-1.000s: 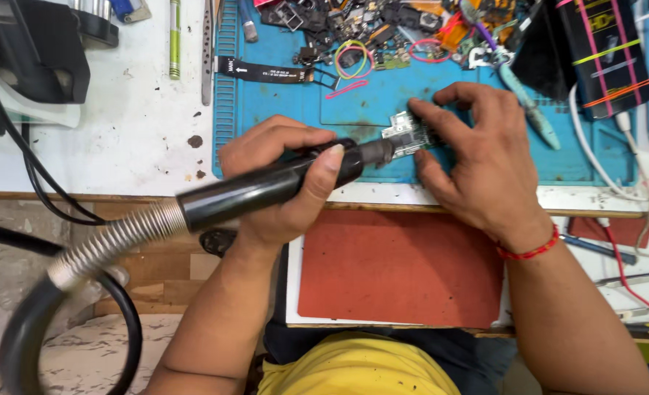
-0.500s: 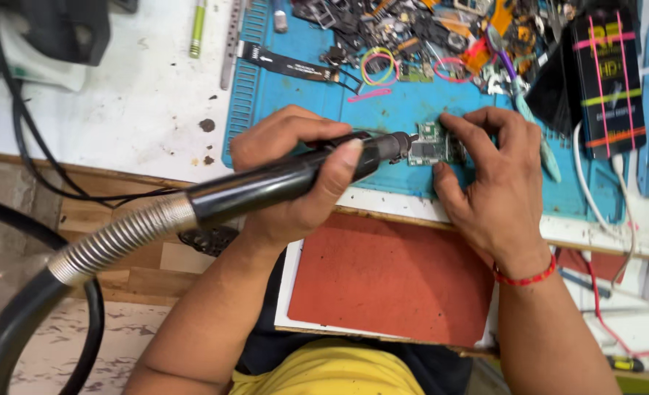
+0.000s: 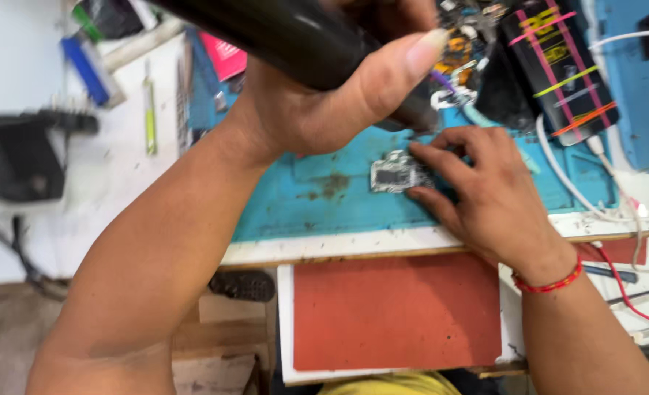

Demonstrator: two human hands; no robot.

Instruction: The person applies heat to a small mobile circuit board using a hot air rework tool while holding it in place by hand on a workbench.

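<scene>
My left hand (image 3: 332,102) grips a thick black hot-air tool handle (image 3: 266,33), raised high and close to the camera, its tip hidden behind the hand. My right hand (image 3: 485,194) rests on the blue work mat (image 3: 317,201), its fingertips pinning a small silver circuit board (image 3: 394,175) flat from the right side. A red thread bracelet (image 3: 551,284) circles that wrist. The tool hangs well above the board, apart from it.
A black phone with coloured stripes (image 3: 559,62) and loose small parts lie at the back of the mat. White cables (image 3: 595,197) trail right. A black device (image 3: 21,161) sits at left. A red pad (image 3: 398,311) lies below the bench edge.
My left hand has lifted the hot-air tool up and away from the board, toward the camera. The view has closed in on the bench. My right hand still holds the board.
</scene>
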